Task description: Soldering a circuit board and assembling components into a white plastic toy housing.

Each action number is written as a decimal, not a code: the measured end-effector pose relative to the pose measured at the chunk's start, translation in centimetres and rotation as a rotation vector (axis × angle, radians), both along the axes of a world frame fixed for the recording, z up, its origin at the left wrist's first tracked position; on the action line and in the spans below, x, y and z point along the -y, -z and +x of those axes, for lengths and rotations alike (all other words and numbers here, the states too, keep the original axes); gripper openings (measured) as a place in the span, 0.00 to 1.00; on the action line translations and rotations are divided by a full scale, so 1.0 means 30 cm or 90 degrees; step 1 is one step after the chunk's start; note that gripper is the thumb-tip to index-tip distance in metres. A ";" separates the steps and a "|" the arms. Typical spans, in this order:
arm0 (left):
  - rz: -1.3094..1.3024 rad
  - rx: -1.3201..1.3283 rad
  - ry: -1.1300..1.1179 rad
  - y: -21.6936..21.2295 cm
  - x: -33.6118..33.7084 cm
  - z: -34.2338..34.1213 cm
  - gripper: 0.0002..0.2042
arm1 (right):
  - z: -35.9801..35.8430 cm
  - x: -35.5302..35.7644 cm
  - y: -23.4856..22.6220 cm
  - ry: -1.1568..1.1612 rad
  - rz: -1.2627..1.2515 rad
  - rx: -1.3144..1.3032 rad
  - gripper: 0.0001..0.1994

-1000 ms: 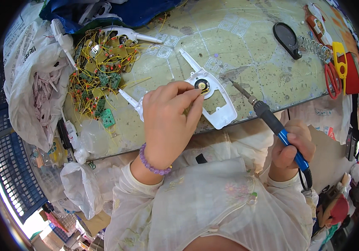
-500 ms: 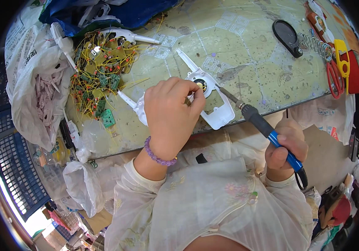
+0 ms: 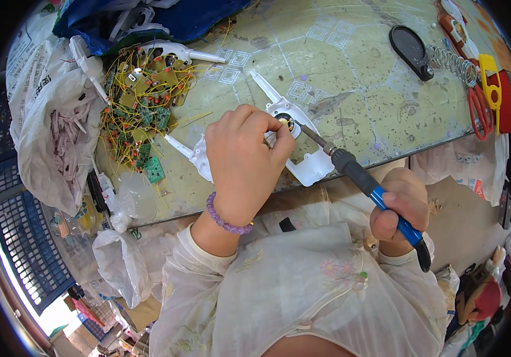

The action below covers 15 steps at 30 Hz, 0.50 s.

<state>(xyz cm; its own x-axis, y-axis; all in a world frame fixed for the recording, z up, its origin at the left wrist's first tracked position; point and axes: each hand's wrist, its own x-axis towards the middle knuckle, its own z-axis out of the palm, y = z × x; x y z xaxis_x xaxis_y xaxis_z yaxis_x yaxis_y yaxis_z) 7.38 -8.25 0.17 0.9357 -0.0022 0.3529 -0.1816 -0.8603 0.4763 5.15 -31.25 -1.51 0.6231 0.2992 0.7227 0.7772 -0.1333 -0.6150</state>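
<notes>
My right hand (image 3: 403,205) is wrapped round the blue and black handle of a soldering iron (image 3: 354,171). The iron's tip points up and left, at the edge of a round black speaker (image 3: 285,121) set in a white plastic housing (image 3: 312,166). My left hand (image 3: 245,143), with a purple bead bracelet on its wrist, pinches over that speaker; what its fingertips hold is hidden. Partly behind the left hand lies another white plastic housing (image 3: 191,152).
A heap of small circuit boards with yellow wires (image 3: 142,107) lies at the left, beside a white sack of plastic scraps (image 3: 68,137). At the right are a soldering iron stand with a coil spring (image 3: 452,62), red-handled scissors (image 3: 480,113) and a yellow tool (image 3: 490,89).
My right hand has brought the soldering iron a little left, so its tip is closer to the speaker. The left hand has hardly moved.
</notes>
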 end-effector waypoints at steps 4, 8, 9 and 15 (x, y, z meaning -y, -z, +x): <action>-0.006 -0.002 0.003 -0.001 -0.002 -0.001 0.06 | 0.001 -0.001 -0.012 -0.002 -0.018 -0.001 0.14; -0.005 0.018 0.008 0.001 -0.001 0.001 0.06 | 0.002 -0.011 -0.005 0.002 -0.004 -0.002 0.14; 0.004 0.022 0.011 0.002 0.000 0.003 0.06 | 0.005 -0.030 -0.007 0.042 0.006 0.017 0.12; 0.028 -0.018 0.015 -0.005 -0.003 -0.008 0.06 | 0.004 -0.003 -0.005 0.011 -0.006 0.008 0.14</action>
